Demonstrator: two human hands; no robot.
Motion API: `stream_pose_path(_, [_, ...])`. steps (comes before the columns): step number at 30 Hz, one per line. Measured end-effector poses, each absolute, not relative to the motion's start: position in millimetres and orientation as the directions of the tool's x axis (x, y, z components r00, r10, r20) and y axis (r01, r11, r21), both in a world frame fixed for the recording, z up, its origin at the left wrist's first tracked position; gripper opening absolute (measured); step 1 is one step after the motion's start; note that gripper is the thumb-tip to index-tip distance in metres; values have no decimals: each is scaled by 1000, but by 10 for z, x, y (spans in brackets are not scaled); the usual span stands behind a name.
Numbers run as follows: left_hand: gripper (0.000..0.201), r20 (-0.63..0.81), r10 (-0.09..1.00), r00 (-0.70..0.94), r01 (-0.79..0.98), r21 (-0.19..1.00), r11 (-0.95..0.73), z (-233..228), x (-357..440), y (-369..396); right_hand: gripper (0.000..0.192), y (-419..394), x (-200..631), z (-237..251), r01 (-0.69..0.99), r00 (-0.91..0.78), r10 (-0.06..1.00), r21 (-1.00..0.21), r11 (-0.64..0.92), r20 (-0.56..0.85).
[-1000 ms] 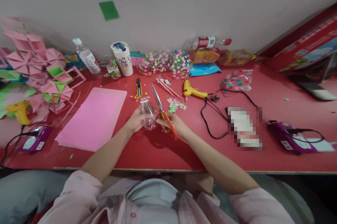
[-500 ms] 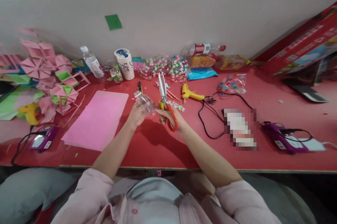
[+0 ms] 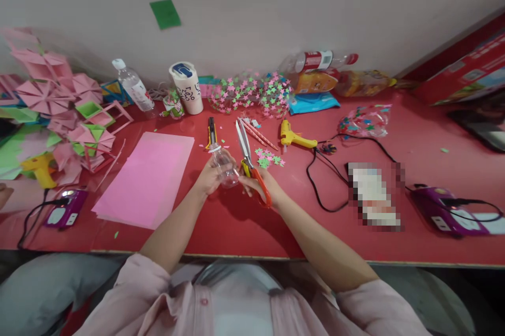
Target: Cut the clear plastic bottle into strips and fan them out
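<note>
One clear bottle (image 3: 228, 172) tilts within the clasping left hand (image 3: 209, 176); right hand (image 3: 253, 184) grips scissors (image 3: 246, 156).

Just the one camera working here, riding on the wearer's head and facing forward and well down! It's peering over the pink shirt (image 3: 161, 307), close below, catching the left grip (image 3: 209, 175) and right grip (image 3: 254, 184) near mid-frame, spanning the red tabletop (image 3: 244, 236) broadly and meeting the pale wall (image 3: 252, 15) up top.
</note>
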State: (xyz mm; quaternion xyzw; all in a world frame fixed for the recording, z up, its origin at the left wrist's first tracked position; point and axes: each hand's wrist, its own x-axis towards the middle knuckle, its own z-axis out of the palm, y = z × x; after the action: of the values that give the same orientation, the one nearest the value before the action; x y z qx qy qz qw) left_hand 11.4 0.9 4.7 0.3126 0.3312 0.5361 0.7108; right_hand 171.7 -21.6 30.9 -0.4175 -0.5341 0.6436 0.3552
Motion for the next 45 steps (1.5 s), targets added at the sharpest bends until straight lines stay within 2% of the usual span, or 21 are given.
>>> stream_pose_path(7, [35, -172, 981, 93, -657, 729, 191, 100, 29, 85, 40, -205, 1788, 334, 100, -385, 906, -984, -146, -173])
stream_pose_path(12, [37, -117, 992, 52, -714, 690, 119, 185, -83, 127, 44, -213, 1832, 374, 228, -410, 873, -956, -183, -265])
stream_pose_path(15, [43, -128, 988, 88, -660, 736, 154, 171, -22, 70, 41, -247, 1760, 360, 143, -388, 882, -963, -227, -266])
stream_pose_path(19, [41, -153, 975, 160, -562, 798, 218, 109, 124, -9, 31, -251, 1674, 270, -67, -377, 903, -966, -248, -205])
stream_pose_path(22, [41, -134, 976, 171, -529, 823, 206, 81, 172, -25, 28, -205, 1669, 197, -242, -394, 904, -931, -275, -164])
stream_pose_path(24, [41, -123, 976, 178, -532, 823, 201, 71, 174, -23, 28, -175, 1679, 178, -283, -396, 906, -919, -274, -149])
stream_pose_path(26, [39, -134, 973, 188, -548, 807, 218, 59, 161, -13, 31, -163, 1696, 192, -225, -405, 901, -938, -262, -155])
stream_pose_path(28, [35, -166, 973, 161, -580, 782, 229, 43, 133, 15, 36, -167, 1721, 232, -85, -394, 900, -968, -236, -185])
stream_pose_path(31, [30, -222, 975, 7, -653, 738, 172, 17, 61, 98, 42, -185, 1775, 318, 163, -342, 910, -969, -186, -232])
stream_pose_path(33, [28, -224, 972, -76, -667, 736, 118, 7, 0, 165, 46, -193, 1818, 377, 281, -397, 880, -947, -153, -260])
stream_pose_path(37, [25, -262, 940, -217, -660, 749, 56, 7, -107, 266, 51, -200, 1900, 476, 394, -500, 800, -910, -131, -331])
stream_pose_path(42, [18, -303, 907, -292, -712, 702, 5, 31, -175, 304, 54, -208, 1978, 535, 576, -490, 685, -790, -209, -539])
stream_pose_path(45, [15, -264, 905, -334, -715, 696, -61, 37, -180, 300, 54, -219, 1965, 520, 615, -464, 654, -749, -248, -598])
